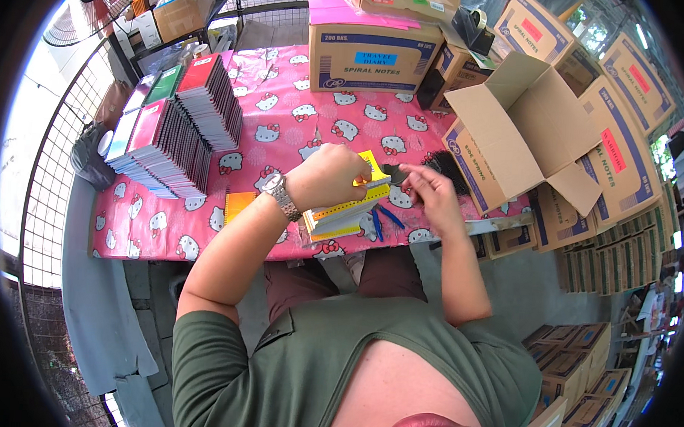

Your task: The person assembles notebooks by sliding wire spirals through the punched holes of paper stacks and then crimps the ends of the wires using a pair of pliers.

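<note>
In front of me on the table stands a stack of yellow-covered pads (338,216) with punched holes along the edge. My left hand (336,172), with a metal watch on the wrist, is closed over the top pad (375,186) of that stack and grips its edge. Close to the pad's right end, my right hand (433,192) has its fingers pinched together at a dark, thin spiral wire (394,173). Blue-handled pliers (385,221) lie just right of the stack. A bundle of black spiral wires (449,169) rests beyond my right hand.
Tall stacks of spiral notebooks (168,136) stand at the left, and an orange notebook (239,205) lies nearer. An open carton (522,133) is at the right, a closed carton (374,60) at the back. A tape dispenser (474,30) sits on boxes. More cartons (623,155) pile up at far right.
</note>
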Tool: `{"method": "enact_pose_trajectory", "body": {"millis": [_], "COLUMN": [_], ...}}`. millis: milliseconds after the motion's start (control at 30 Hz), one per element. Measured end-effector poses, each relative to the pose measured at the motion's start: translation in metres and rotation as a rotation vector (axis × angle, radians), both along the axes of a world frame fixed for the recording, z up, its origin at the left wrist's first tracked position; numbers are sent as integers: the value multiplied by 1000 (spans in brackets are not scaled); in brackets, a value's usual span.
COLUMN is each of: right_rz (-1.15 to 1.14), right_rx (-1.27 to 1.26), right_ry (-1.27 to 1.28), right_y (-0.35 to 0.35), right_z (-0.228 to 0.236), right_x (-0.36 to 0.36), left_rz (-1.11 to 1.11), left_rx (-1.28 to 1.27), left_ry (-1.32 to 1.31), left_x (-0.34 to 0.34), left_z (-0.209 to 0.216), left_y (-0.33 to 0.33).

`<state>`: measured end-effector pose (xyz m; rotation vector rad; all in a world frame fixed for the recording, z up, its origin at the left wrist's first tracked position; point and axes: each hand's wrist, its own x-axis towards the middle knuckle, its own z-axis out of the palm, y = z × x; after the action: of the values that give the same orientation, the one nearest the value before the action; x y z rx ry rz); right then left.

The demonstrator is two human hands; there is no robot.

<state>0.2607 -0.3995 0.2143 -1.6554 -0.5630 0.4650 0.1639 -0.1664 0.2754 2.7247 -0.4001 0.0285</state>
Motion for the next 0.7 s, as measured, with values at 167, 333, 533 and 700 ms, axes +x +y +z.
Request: {"method": "enact_pose_trajectory", "body": {"millis": [167,333,533,700], "right_rz": [101,251,295,114], "right_rx": [-37,-53,6,-40], "right_ry": [-180,-182,-75,-600], "right_y": [8,9,6,20], "right_z": [-7,16,32,48], "right_x": [-15,4,11,9], "left_rz": [13,70,70,136], "left_rx": [-19,83,13,142], "left_ry": [-57,-79,-2,-106], "left_x": [-3,-13,-2,-2], "left_z": [-8,-4,4,34], "left_y": [-2,-19,-6,-8]}}
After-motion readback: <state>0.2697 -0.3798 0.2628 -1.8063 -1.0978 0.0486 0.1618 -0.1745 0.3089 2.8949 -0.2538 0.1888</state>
